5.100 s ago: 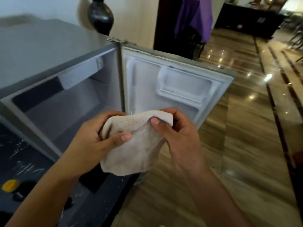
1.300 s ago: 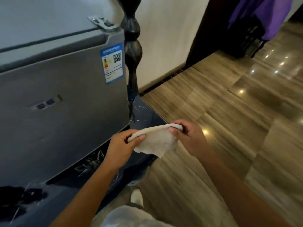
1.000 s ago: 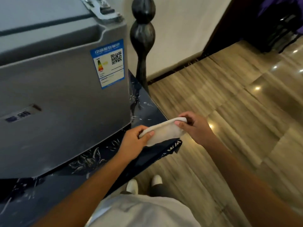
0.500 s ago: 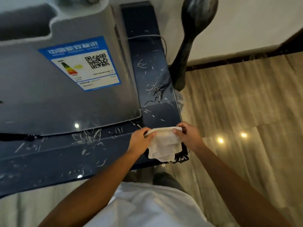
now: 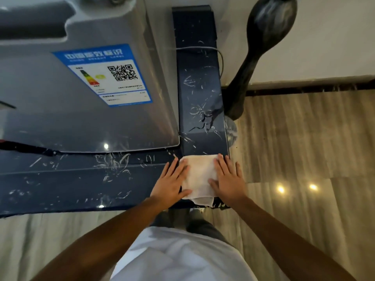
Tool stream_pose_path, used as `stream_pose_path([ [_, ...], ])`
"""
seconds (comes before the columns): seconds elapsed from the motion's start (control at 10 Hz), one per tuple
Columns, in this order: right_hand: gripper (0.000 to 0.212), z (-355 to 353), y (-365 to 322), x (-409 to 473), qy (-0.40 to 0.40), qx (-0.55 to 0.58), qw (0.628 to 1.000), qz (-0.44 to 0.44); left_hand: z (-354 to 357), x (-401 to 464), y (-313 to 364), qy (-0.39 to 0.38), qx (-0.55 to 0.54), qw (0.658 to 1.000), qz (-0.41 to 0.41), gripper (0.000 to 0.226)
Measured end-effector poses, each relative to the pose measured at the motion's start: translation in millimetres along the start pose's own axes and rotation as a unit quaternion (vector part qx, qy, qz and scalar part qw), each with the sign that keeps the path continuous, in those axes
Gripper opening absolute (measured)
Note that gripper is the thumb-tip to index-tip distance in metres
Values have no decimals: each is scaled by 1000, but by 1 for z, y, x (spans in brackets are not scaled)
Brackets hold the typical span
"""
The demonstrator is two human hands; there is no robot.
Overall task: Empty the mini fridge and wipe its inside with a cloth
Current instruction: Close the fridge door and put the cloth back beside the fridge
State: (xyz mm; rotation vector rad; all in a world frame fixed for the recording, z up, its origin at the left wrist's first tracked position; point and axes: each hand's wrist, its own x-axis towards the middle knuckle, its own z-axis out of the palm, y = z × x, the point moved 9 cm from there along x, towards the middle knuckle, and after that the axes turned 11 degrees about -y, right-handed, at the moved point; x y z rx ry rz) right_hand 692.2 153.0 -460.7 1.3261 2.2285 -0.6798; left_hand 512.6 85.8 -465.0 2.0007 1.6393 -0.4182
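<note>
The grey mini fridge [image 5: 85,118] stands with its door closed, a blue and white energy label [image 5: 105,76] on the front. A folded beige cloth [image 5: 199,176] lies flat on the right front corner of the dark blue patterned tabletop [image 5: 81,183], in front of the fridge. My left hand [image 5: 172,183] rests flat with spread fingers on the cloth's left edge. On the cloth's right edge lies my right hand [image 5: 228,179], also flat and spread. Neither hand grips the cloth.
A dark carved wooden post [image 5: 257,55] rises just right of the table by the cream wall. A thin grey cable [image 5: 200,48] runs over the table beside the fridge. Glossy wood-look floor [image 5: 304,149] stretches to the right. My white shirt fills the bottom.
The fridge door, open five seconds ago, is closed. The cloth was held stretched between both hands in the air; now it lies on the table corner with both palms pressed flat on it.
</note>
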Motion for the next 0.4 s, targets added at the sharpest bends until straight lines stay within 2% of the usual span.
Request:
stream_pose_path([
  [0.2,76,-13,-9,-4,-10,-25,999,23,-11,1,3,-45,27,999,-4,79],
  [0.4,60,-64,-21,8,-40,-38,997,61,-51,-4,-13,-20,-15,999,34,56],
])
